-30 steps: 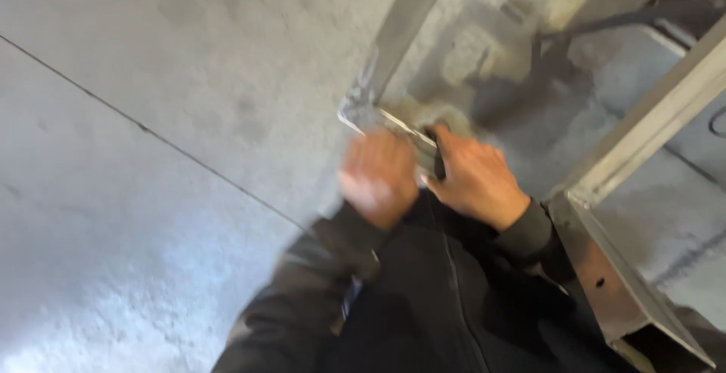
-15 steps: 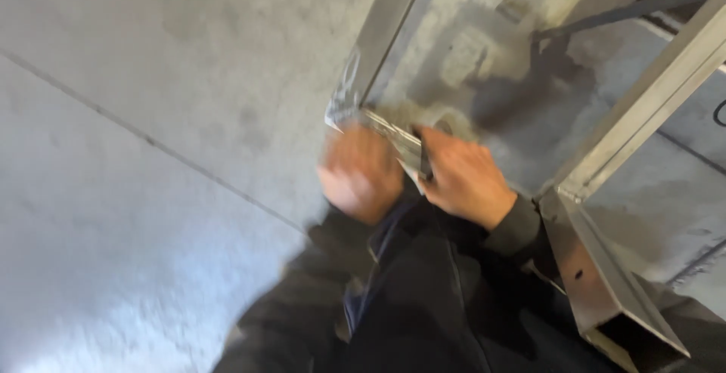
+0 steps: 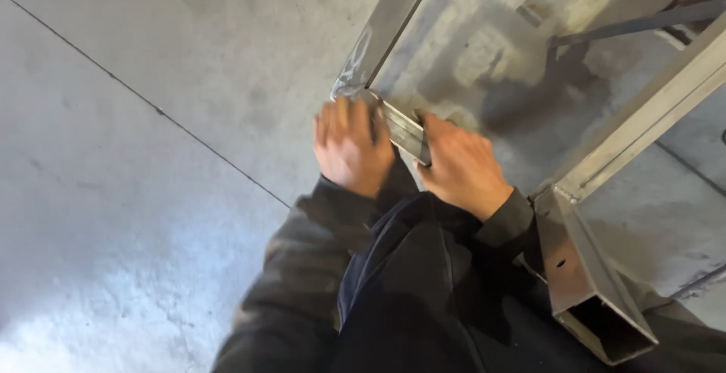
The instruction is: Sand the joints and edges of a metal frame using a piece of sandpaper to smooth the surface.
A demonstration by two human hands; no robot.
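A steel frame of square tube lies on the concrete floor. Its short cross tube (image 3: 402, 125) runs between my two hands. My left hand (image 3: 349, 145) rests flat over the frame's left corner (image 3: 354, 80), fingers spread, where the cross tube meets the long left tube (image 3: 393, 18). My right hand (image 3: 460, 163) grips the cross tube from the right, fingers curled over its edge. Dark sleeves cover both forearms. What lies under the palms is hidden.
A second long square tube (image 3: 650, 108) runs diagonally at the right, ending in an open cut end (image 3: 605, 328) close to my body. A thin dark bar (image 3: 635, 24) lies on the stained floor at the upper right. A joint line (image 3: 151, 108) crosses the concrete.
The view has shifted and sharpened. My left hand, blurred in motion before, has settled onto the frame's corner. My right hand has stayed on the cross tube.
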